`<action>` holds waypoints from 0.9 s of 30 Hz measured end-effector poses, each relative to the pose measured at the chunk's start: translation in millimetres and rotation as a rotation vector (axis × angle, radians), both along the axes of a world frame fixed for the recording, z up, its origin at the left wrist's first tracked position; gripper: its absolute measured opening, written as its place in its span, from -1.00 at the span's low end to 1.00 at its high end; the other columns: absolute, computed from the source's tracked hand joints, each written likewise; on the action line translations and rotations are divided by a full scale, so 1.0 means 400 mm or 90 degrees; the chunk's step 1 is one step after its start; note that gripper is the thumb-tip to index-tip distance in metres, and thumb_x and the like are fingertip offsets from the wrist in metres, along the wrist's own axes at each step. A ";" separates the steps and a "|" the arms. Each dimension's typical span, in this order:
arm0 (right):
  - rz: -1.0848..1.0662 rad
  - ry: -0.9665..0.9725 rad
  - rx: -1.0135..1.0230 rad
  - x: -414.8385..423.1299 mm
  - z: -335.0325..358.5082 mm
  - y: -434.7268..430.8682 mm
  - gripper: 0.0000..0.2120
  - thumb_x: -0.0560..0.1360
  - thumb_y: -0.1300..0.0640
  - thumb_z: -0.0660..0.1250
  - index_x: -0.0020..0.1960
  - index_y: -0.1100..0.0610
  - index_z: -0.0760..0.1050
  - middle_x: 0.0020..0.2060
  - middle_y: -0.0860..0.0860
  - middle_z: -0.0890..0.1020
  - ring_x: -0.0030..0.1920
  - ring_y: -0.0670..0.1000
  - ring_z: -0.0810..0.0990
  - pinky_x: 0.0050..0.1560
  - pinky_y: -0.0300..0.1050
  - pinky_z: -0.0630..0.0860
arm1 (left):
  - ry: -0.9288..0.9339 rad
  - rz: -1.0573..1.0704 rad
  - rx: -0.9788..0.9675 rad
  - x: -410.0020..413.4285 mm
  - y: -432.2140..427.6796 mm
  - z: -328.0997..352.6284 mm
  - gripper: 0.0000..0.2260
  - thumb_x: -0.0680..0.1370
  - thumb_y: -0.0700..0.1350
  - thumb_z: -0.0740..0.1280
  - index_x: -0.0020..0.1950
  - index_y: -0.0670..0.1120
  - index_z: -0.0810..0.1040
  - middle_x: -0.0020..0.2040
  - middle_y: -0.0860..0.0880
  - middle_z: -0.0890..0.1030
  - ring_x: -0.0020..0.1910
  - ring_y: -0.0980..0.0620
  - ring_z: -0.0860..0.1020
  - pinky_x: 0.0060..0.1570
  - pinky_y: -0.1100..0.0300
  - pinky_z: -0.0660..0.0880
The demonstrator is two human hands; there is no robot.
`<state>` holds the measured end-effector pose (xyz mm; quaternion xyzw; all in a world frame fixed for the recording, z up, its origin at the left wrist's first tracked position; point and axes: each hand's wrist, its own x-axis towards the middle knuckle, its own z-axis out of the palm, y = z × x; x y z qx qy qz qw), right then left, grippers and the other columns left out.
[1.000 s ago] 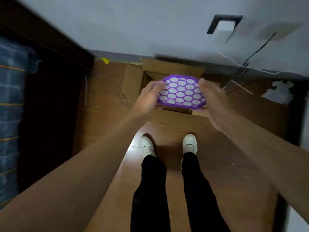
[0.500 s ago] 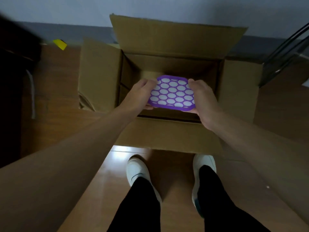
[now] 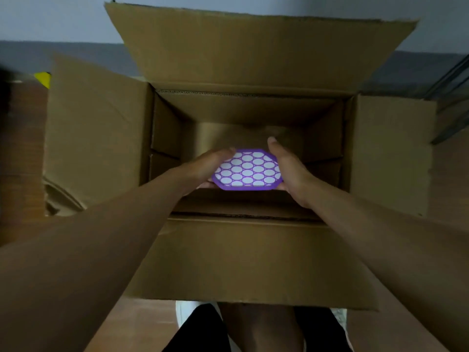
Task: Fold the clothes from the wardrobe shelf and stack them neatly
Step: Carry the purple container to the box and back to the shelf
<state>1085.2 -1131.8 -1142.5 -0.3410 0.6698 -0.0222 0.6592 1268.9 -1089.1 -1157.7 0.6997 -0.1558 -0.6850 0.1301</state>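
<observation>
A flat purple piece with a pattern of white circles is held level between both hands, inside the opening of a brown cardboard box. My left hand grips its left edge, fingers reaching under it. My right hand grips its right edge, thumb along the top. The piece hangs low in the box, above the box floor. No other clothes are in view.
All the box flaps stand open: the far flap, the left flap, the right flap. The box sits on a wooden floor by a grey wall. A yellow scrap lies at far left. My shoes and dark trousers show below.
I have leaned in over the box, which now fills the view. Both hands have carried the purple patterned piece down from above the box into its opening.
</observation>
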 end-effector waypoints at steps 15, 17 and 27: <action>0.092 -0.022 -0.075 -0.033 0.626 0.025 -0.84 0.60 0.14 0.26 0.14 -0.01 0.55 0.18 -0.01 0.59 0.28 0.03 0.52 0.38 0.03 0.38 | -0.129 0.106 -0.113 -0.019 0.077 0.581 -0.81 0.56 -0.04 0.37 0.16 0.04 0.51 0.20 0.03 0.60 0.08 0.05 0.59 0.16 0.02 0.54; 0.082 -0.048 -0.080 -0.029 0.804 0.031 -0.84 0.60 0.19 0.26 0.09 -0.01 0.55 0.13 0.02 0.61 0.23 0.06 0.56 0.25 -0.02 0.47 | -0.059 0.167 -0.114 -0.026 0.104 0.771 -0.88 0.59 -0.08 0.33 0.13 0.02 0.52 0.17 -0.04 0.66 -0.05 0.05 0.65 0.04 0.07 0.55; 0.237 -0.144 -0.069 -0.008 1.477 0.188 -0.87 0.54 0.31 0.27 -0.03 0.14 0.55 -0.14 0.09 0.68 -0.20 0.05 0.67 -0.14 -0.11 0.57 | -0.104 0.485 -0.194 -0.082 0.488 1.585 -0.78 0.64 -0.13 0.24 0.22 -0.15 0.58 0.06 -0.12 0.71 0.02 -0.12 0.67 0.09 0.00 0.56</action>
